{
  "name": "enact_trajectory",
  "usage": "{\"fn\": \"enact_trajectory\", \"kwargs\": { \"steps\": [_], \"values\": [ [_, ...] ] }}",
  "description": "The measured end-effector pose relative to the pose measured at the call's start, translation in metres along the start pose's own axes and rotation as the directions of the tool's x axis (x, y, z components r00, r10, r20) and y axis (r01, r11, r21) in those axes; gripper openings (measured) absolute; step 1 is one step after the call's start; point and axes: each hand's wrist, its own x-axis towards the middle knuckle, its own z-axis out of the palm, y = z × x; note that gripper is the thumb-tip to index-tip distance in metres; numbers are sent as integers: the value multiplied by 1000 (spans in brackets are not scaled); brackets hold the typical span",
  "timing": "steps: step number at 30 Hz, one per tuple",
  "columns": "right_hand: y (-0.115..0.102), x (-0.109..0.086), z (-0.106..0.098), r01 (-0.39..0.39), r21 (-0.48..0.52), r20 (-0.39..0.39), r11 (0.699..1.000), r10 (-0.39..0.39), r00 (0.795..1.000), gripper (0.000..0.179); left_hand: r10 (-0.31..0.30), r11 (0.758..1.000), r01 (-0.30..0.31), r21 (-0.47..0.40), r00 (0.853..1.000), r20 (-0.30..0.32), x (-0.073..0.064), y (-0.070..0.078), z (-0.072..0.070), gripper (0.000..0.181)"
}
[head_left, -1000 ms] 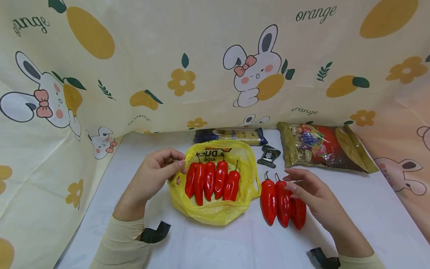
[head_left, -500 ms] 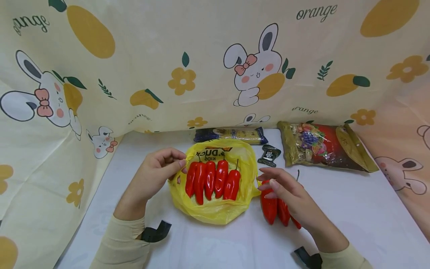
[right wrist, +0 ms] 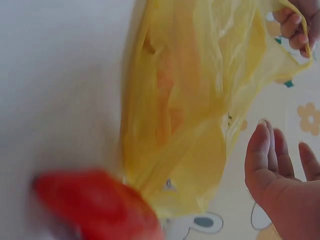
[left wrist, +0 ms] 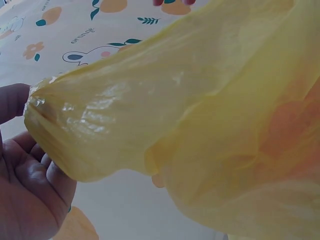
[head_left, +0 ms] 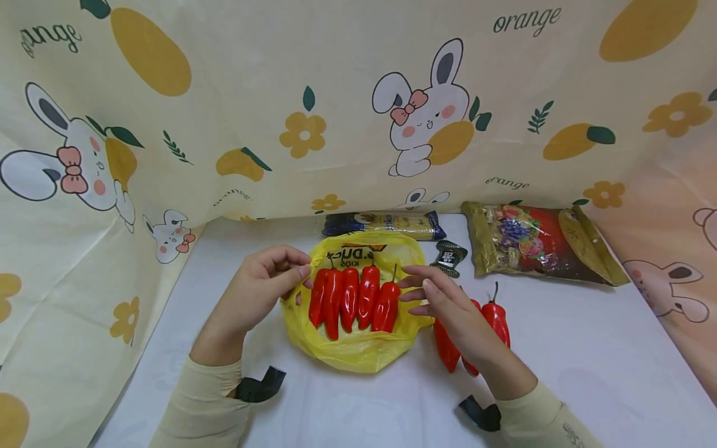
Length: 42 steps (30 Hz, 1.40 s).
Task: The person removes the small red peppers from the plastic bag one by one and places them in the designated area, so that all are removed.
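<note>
My left hand [head_left: 267, 283] pinches the left rim of a yellow plastic bag [head_left: 358, 361], whose mouth is spread wide. In the left wrist view the thumb and fingers hold the bag's stretched edge [left wrist: 37, 102]. Several glossy red chili peppers [head_left: 350, 300] with thin stems lie side by side inside. My right hand [head_left: 450, 311] hovers at the bag's right side, fingers apart and holding nothing, fingertips beside the rightmost pepper in the bag. Beneath and beside this hand are three more red peppers [head_left: 496, 320] on the white table, two of them partly hidden by it.
Behind the bag lies a long blue-and-gold packet [head_left: 386, 225]. A small black packet [head_left: 449, 256] sits to its right, close to the bag. A large gold-and-red pouch [head_left: 549, 244] is at the back right. A printed cloth [head_left: 347, 81] hangs behind the table [head_left: 381, 410].
My right hand has moved left from above the loose peppers to the bag's right rim, uncovering the rightmost loose pepper. My left hand keeps its place on the bag.
</note>
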Motion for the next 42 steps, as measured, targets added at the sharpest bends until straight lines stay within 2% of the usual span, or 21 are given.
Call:
{"fn": "enact_trajectory", "kwargs": {
  "steps": [7,11,15,21,27,31,42],
  "values": [
    [6,15,19,-20,52,-2,998,20,1000,47,0,1000,0,-2,1000,1,0,-1,0,14],
    [11,20,27,-76,60,-24,995,78,997,49,3,1000,-3,-5,1000,2,0,-1,-1,14],
    [16,23,32,-157,-3,-77,988,156,985,52,6,1000,-6,-7,1000,3,0,0,-1,14],
    [20,27,39,-271,-112,-145,956,254,956,58,6,1000,-6,-3,1000,5,1,-1,-1,14],
    [22,31,41,-258,-240,-162,936,224,961,57,-4,1000,4,-15,1000,6,1,-1,-1,15],
    [28,33,41,-271,-311,-171,911,227,959,55,-2,1000,2,-14,1000,7,1,-1,0,15],
    [33,40,47,-282,-441,-115,852,258,959,45,-3,1000,3,-3,1000,7,1,-1,-1,14]
  ]
}}
